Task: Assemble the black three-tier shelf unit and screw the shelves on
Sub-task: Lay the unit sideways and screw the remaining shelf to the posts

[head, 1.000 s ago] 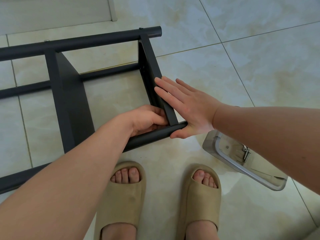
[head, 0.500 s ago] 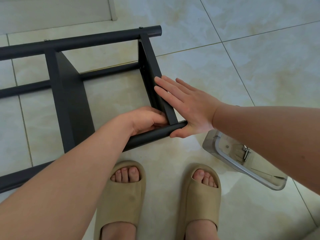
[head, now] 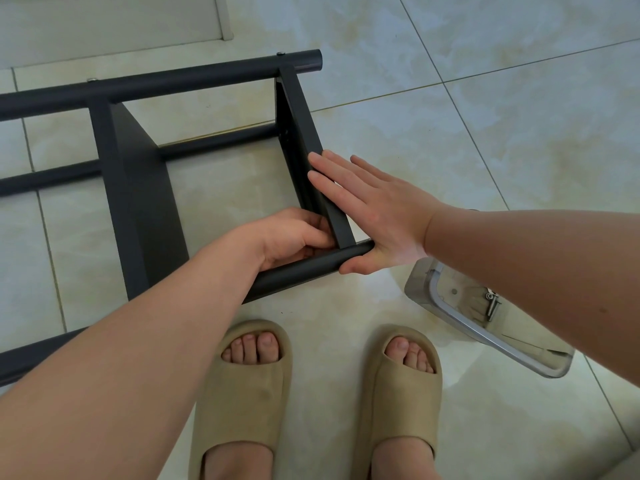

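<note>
Nothing has shifted. On the near post (head: 301,271) of the floor-laid shelf unit (head: 138,202), my left hand (head: 294,237) stays curled into the corner, pinching what I cannot tell. My right hand (head: 374,216) stays flat, bracing the end shelf (head: 301,133). Likely still mid-tightening.

The black shelf unit (head: 138,209) runs off the left edge, so I lose its far tiers. At its near-right corner the left hand's (head: 294,237) fingertips tuck behind the end shelf (head: 301,133); I cannot tell what they pinch. Right of the unit, the right forearm (head: 536,265) covers part of a clear tray (head: 450,306), whose screws (head: 491,303) are too small to count.
</note>
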Available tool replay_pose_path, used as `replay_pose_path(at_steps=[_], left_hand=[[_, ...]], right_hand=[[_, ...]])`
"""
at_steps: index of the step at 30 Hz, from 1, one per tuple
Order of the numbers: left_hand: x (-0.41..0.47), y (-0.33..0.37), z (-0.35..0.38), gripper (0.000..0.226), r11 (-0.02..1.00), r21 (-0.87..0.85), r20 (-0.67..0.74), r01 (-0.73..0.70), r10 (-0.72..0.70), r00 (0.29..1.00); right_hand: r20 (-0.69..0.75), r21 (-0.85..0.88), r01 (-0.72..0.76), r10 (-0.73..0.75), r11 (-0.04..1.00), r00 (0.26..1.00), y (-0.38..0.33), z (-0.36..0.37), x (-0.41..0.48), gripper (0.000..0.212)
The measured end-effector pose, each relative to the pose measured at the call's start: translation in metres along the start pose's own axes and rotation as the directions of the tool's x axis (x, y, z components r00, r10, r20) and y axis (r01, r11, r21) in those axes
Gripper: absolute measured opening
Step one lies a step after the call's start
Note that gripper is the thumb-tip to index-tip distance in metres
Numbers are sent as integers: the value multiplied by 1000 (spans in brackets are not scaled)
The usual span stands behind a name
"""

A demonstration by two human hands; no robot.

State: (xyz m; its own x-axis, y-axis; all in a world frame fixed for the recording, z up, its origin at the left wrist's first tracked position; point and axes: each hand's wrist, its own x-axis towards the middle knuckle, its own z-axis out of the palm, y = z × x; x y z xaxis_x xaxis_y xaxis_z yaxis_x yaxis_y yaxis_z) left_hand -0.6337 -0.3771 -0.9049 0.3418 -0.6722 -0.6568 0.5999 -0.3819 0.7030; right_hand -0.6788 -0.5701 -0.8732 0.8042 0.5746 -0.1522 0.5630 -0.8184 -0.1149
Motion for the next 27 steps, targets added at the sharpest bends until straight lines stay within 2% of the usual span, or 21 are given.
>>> replay_pose_path(at_steps=[7,13,20,27], left_hand=[[1,-2,0,15,999,-48,7,24,-24,1000],[-1,-1,1,30,999,43,22,32,-33,999],[1,-3,-1,16,1000,-13,16,4,-4,1000],[0,-1,0,19,999,-52,41,-11,13,999]], right_hand=[[-1,2,3,-3,1000,1000,0,1,0,118],[-1,-7,1,-1,1000,1000,1,1,0,118],[-4,-5,1,-1,1000,1000,1,2,0,118],[-11,-5,3,-3,1000,1000,1,1,0,118]])
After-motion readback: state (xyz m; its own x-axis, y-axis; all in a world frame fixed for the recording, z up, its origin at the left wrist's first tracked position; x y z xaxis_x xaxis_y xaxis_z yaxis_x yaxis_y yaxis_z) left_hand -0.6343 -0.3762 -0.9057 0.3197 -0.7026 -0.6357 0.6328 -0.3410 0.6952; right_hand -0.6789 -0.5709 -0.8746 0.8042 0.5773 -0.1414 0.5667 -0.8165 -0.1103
